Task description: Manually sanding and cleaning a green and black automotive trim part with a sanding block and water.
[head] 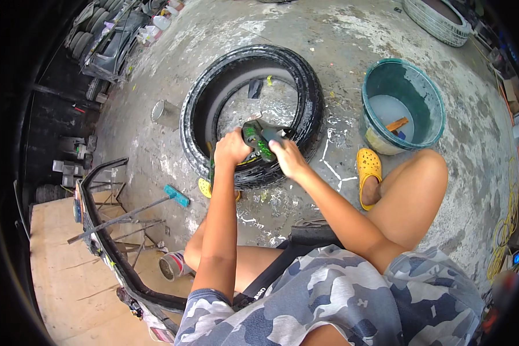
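My left hand (231,149) grips the left edge of a dark, curved molded part (264,152) with bright green markings, perhaps a vehicle trim panel. My right hand (291,159) holds a small dark piece (273,135) against the right side of that part; motion blur hides whether it is a sanding pad or a cloth. Both hands are above the near rim of a black tire (313,93) lying flat on the concrete floor. A dark flat scrap (254,89) and a bit of yellow tape (269,80) lie inside the tire's ring.
Right of the tire stands a green bucket (374,75) with cloudy water and an orange-brown piece (396,124) inside. A metal can (164,113) is at left. Nearer are a teal-headed squeegee or brush (176,196), a black bumper-like frame (108,231) and a small paint pail (173,264).
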`<state>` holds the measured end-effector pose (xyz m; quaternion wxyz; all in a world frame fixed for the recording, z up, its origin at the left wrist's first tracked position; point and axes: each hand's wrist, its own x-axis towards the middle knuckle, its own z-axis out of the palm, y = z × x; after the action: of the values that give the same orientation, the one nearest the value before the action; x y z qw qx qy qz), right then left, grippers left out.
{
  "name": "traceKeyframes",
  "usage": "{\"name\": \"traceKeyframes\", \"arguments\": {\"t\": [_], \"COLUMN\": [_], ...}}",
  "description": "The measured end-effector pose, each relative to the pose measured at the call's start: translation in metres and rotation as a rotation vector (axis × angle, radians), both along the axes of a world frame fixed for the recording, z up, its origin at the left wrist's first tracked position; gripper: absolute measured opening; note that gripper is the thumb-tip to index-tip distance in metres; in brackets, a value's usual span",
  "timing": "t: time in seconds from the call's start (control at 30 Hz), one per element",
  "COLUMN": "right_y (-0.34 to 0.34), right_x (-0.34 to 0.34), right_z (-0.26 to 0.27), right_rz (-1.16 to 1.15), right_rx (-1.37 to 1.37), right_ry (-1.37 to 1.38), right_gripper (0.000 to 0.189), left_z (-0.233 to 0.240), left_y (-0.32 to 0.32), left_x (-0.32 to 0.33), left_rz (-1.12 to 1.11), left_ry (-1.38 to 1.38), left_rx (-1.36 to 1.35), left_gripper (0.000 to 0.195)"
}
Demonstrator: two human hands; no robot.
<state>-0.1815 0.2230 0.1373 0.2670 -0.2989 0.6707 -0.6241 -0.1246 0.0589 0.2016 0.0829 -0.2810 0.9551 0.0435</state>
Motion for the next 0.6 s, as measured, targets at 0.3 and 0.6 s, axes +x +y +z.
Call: {"name": "traceKeyframes", "arguments": {"t": [0.3, 0.6], "right_y": [0.024, 0.013], "right_x": [0.035, 0.023], "right_z": [0.003, 0.003], "right_rz": [-0.057, 0.026], "right_rx": [-0.443, -0.333], "right_ry": [-0.139, -0.231], "right_gripper": [0.043, 0.041], "left_z": [0.006, 0.0], "left_y": [0.004, -0.002], "left_x": [0.006, 0.012], "left_rz": [0.039, 0.008], "left_ry": [0.013, 0.059], "left_rx": [0.058, 0.124], "left_gripper": [0.048, 0.052]}}
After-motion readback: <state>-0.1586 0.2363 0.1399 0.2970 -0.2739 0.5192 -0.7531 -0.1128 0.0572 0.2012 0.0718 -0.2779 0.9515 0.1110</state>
